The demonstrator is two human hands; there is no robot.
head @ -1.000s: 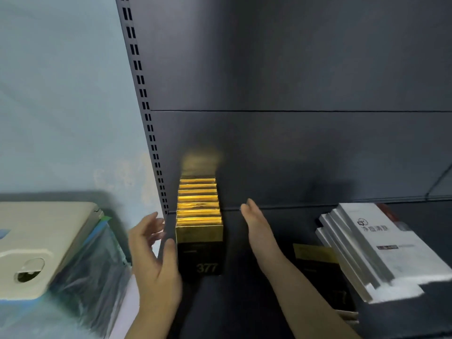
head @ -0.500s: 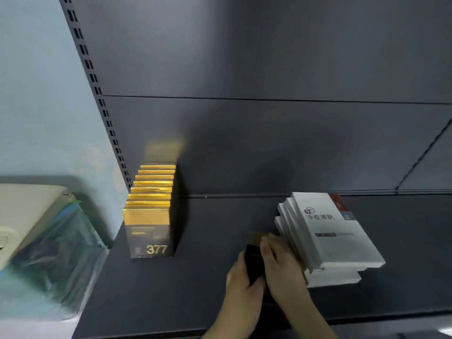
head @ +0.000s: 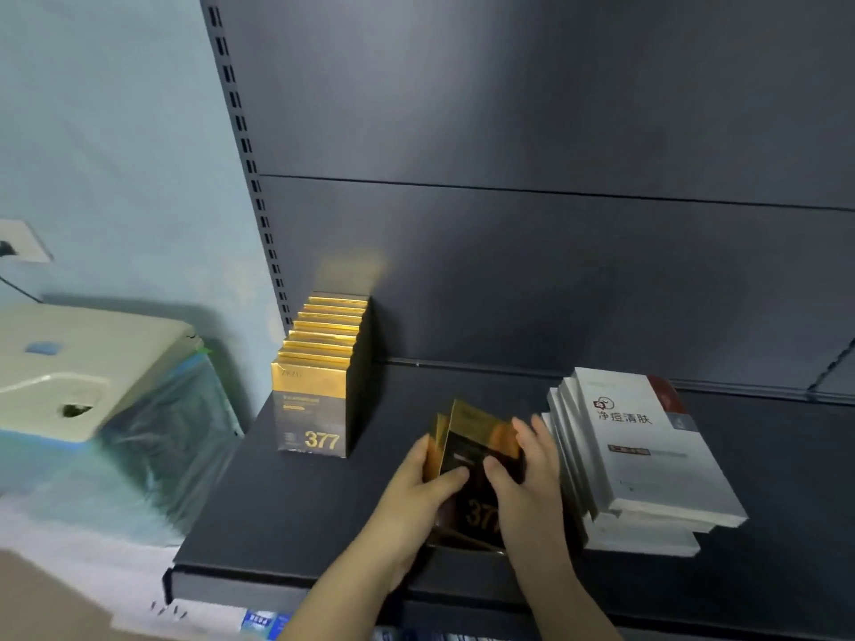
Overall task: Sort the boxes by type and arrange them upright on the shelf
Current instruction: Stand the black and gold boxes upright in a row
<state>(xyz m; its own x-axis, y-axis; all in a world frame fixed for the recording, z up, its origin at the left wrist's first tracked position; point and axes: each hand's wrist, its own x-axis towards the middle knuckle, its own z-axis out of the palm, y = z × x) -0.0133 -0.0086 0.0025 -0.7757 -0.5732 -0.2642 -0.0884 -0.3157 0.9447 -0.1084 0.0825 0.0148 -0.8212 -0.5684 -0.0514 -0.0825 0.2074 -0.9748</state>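
Since half a second ago the dark boxes by the white pile have come up off the shelf: then they lay low under both hands, now the held 377 boxes (head: 468, 448) are tipped up, gold tops raised, at least two fanned apart at the upper left edge. Left hand (head: 407, 501) grips the left side, thumb across the front face; right hand (head: 527, 478) grips the right side, fingers curled over the gold band. The exact count in the bunch can't be read. Likely reason for the two-handed hold: squaring several thin boxes together so they travel as one block. They sit near the shelf's front edge, between the upright row of 377 boxes (head: 314, 409) at far left and the stack of white boxes (head: 638, 460) just beside the right hand. The row stands tight in the back-left corner, front label facing out, presumably braced by the back panel (head: 509, 270) so it won't topple. The white stack still lies flat and slewed, not yet stood up. Something dark remains on the shelf (head: 277, 525) beneath the bunch; unclear whether it is another box. Left of the slotted upright (head: 240, 155): a cream moulded object (head: 69, 363) on plastic-wrapped goods.
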